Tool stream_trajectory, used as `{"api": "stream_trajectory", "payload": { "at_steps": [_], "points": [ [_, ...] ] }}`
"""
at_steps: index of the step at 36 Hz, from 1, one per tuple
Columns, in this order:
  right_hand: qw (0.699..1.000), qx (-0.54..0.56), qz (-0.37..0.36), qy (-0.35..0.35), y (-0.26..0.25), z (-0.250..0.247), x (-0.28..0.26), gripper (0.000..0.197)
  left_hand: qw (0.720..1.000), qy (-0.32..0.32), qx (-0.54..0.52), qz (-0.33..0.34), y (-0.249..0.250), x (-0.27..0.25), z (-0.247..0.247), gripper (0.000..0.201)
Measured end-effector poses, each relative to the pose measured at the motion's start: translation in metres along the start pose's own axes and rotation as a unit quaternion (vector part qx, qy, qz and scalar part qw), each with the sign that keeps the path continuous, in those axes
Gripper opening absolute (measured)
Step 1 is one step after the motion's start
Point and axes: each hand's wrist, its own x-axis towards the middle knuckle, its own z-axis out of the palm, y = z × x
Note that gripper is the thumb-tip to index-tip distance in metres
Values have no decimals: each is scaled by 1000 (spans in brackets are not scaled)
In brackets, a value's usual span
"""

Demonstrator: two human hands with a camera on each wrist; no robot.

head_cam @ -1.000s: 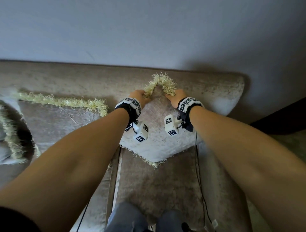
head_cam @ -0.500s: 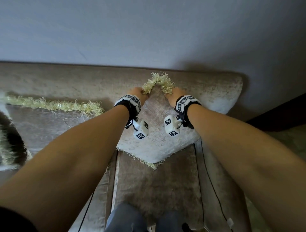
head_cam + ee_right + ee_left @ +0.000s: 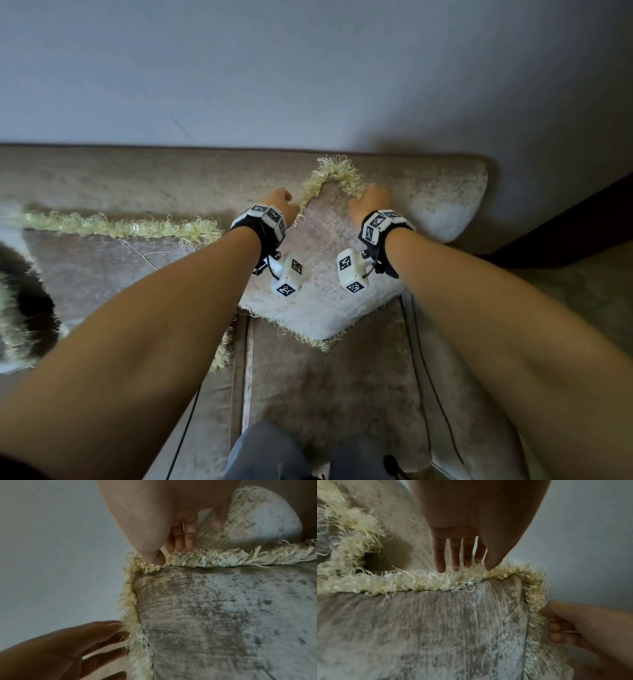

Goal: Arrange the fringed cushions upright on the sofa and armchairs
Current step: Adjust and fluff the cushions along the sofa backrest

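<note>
A beige cushion (image 3: 315, 274) with pale yellow fringe stands on one corner against the sofa back (image 3: 137, 178), its top corner up. My left hand (image 3: 279, 202) is at the upper left edge; the left wrist view shows its straight fingers (image 3: 440, 561) just touching the fringe (image 3: 419, 581). My right hand (image 3: 371, 198) is at the upper right edge. In the right wrist view this hand (image 3: 164, 555) pinches the fringe between thumb and curled fingers. A second fringed cushion (image 3: 102, 274) leans upright to the left.
The sofa seat (image 3: 325, 377) lies below the cushion, with the armrest (image 3: 462, 394) to the right and a thin black cable (image 3: 431, 377) running along it. A grey wall (image 3: 308, 68) rises behind the sofa. My knees (image 3: 267, 452) are at the bottom edge.
My left hand has let go of the fringe and its fingers are now straight. Both hands have moved slightly apart along the cushion's top edges. The cushion stays in place.
</note>
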Motion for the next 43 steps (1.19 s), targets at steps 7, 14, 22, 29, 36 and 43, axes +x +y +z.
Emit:
{"api": "stream_trajectory", "payload": {
  "at_steps": [7, 14, 22, 29, 36, 43],
  "points": [
    [999, 7, -37, -22, -8, -2, -49, 37, 998, -38, -20, 38, -14, -35, -19, 11],
    [995, 1, -66, -75, -28, 5, -97, 43, 994, -96, -43, 41, -32, -76, -36, 29],
    [989, 18, -105, -105, -38, 16, -145, 28, 994, -69, -81, 15, -60, -121, -46, 27],
    [975, 34, -159, -155, -48, 23, -175, 34, 990, 69, -123, 14, -89, -163, -59, 21],
    [954, 21, -224, -200, -73, 34, -215, 27, 984, 89, -153, -34, -122, -212, -82, 21],
    [924, -42, -308, -221, -117, 34, -249, 24, 976, 129, -158, -72, -158, -244, -115, 22]
  ]
}}
